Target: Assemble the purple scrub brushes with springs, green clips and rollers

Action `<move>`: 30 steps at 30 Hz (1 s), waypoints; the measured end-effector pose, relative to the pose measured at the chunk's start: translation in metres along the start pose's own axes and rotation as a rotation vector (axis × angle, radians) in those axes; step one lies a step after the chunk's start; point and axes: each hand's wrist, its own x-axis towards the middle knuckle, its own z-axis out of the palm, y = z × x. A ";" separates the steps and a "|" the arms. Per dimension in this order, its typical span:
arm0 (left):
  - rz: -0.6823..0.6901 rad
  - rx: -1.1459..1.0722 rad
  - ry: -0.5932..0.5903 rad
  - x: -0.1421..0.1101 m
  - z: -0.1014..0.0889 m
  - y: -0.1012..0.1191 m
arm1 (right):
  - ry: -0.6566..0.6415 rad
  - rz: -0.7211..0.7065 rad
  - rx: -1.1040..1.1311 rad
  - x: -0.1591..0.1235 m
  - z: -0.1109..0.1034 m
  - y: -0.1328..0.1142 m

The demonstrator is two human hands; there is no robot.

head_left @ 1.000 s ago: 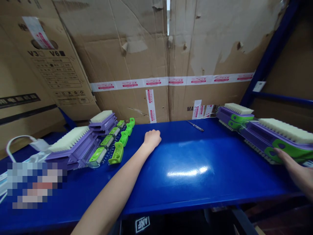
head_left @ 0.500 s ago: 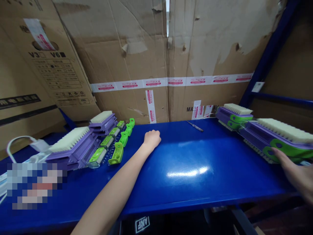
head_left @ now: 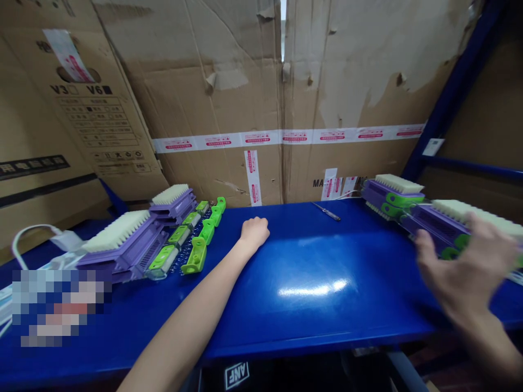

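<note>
My left hand (head_left: 255, 233) rests as a closed fist on the blue tabletop (head_left: 310, 321), with nothing sticking out of it. On the right, my right hand (head_left: 468, 267), blurred, is held up with thumb and fingers apart. Behind it is a stack of purple pieces with cream bristles and green end parts (head_left: 443, 218), partly covered by the hand; I cannot tell whether they touch. A similar purple stack (head_left: 390, 193) stands farther back. Left of my fist lie a row of loose green brackets (head_left: 195, 256) and a row of green-topped clear pieces (head_left: 164, 260).
More purple bristled pieces (head_left: 122, 239) stand at the left, beside a white plug with a cable (head_left: 67, 239). A thin screwdriver-like tool (head_left: 327, 212) lies near the back edge. Cardboard sheets (head_left: 204, 103) wall the back, and a blue post (head_left: 445, 92) rises at the right.
My right hand has come away from the green end of the right-hand stack, moving left and opening in front of it. My left fist has stayed where it was.
</note>
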 end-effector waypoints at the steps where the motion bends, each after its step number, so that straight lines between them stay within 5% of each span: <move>1: 0.001 -0.001 0.001 0.000 0.000 0.000 | -0.040 -0.033 0.050 0.005 0.004 -0.016; 9: 0.001 -0.014 0.002 0.000 0.002 -0.001 | -0.557 -0.518 0.181 0.024 0.032 -0.137; 14: -0.009 -0.017 0.005 0.000 0.001 0.000 | -0.873 -0.565 0.173 0.015 0.067 -0.183; 20: -0.020 -0.016 0.005 0.000 0.001 0.000 | -0.983 -0.558 0.307 0.001 0.091 -0.184; 30: -0.006 -0.011 0.018 -0.002 -0.001 0.000 | -1.001 -0.518 0.358 0.003 0.084 -0.171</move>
